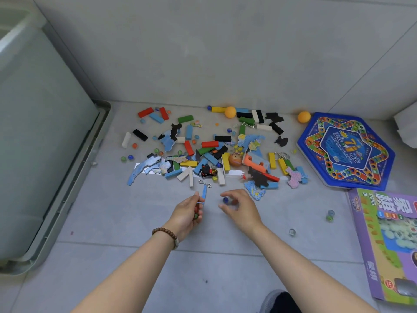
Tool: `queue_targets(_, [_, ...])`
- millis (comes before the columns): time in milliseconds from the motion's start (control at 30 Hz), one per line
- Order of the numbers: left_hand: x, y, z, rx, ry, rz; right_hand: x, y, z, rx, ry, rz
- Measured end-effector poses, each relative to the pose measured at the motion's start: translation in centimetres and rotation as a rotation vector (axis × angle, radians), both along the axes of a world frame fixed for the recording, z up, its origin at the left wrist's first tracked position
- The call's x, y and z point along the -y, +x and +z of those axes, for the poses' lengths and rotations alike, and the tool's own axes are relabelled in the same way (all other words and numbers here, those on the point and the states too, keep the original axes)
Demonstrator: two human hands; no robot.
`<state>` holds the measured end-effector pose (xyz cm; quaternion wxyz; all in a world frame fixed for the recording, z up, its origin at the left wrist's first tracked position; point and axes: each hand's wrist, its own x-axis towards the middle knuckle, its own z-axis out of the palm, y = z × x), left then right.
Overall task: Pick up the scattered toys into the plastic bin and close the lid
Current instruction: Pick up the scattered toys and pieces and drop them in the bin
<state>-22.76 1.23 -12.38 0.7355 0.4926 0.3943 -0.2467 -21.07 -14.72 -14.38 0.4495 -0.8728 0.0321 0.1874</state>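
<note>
Pinching blue marble (pixel 225 200), right hand (pixel 240 207) | left hand (pixel 187 214) gripping blue strip (pixel 204 192) | plastic bin (pixel 45 132) lining left edge, floor (pixel 203 263) lower centre

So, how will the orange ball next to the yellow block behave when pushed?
The orange ball is round and smooth, so it probably rolls at a light touch. It looks like a hollow table-tennis ball, likely very light. The wall behind it should stop it.

floor (pixel 101 211) open near | toy pile (pixel 203 152) ahead — plastic bin (pixel 33 132) left
</note>
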Motion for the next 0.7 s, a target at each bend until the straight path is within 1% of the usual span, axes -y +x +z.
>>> queue_targets(100, [0.0, -0.4, -0.1, 0.034, 0.136, -0.069, -0.4, -0.4, -0.9, 0.001, -0.174, 0.133])
queue_targets(133, [0.1, -0.5, 0.0, 0.038, 0.161, -0.076, -0.4, -0.4, -1.0, 0.009, -0.212, 0.149])
queue_targets(167, [0.3, -0.5, 0.2, 0.045, 0.18, -0.08, -0.1, -0.5, -1.0, 0.002, -0.202, 0.139])
queue_targets(200, [0.5, -0.4, 0.3, 0.06, 0.195, -0.085, 0.3, -0.6, -0.8, -0.029, -0.119, 0.074])
queue_targets(233, [0.8, -0.2, 0.5, 0.084, 0.201, -0.095, 0.8, -0.7, -0.3, -0.095, 0.042, -0.058])
queue_targets(300, [1.5, 0.1, 1.0, 0.14, 0.19, -0.136, 2.8, -0.9, 1.4, -0.272, 0.473, -0.389])
queue_targets(333, [2.0, 0.3, 1.2, 0.162, 0.179, -0.16, 4.2, -1.0, 2.4, -0.341, 0.656, -0.501])
queue_targets(367, [2.6, 0.4, 1.4, 0.179, 0.167, -0.183, 5.8, -1.2, 3.1, -0.378, 0.781, -0.569])
queue_targets(400, [3.2, 0.6, 1.6, 0.189, 0.155, -0.204, 7.6, -1.4, 3.5, -0.383, 0.858, -0.618])
queue_targets(433, [3.9, 0.9, 1.9, 0.19, 0.148, -0.221, 9.3, -1.6, 3.9, -0.37, 0.89, -0.658])
queue_targets(467, [4.6, 1.2, 2.1, 0.182, 0.149, -0.234, 10.8, -1.8, 4.0, -0.341, 0.858, -0.682])
queue_targets(500, [5.3, 1.4, 2.2, 0.173, 0.156, -0.252, 12.3, -2.2, 3.8, -0.293, 0.748, -0.672])
queue_targets(567, [6.8, 1.9, 2.3, 0.165, 0.198, -0.32, 14.6, -3.4, 2.4, -0.169, 0.405, -0.56])
queue_targets(600, [7.6, 2.0, 2.2, 0.17, 0.229, -0.363, 15.4, -4.1, 1.6, -0.124, 0.275, -0.496])
queue_targets(700, [9.6, 2.2, 1.9, 0.203, 0.339, -0.458, 16.5, -5.6, -0.6, -0.061, 0.017, -0.358])
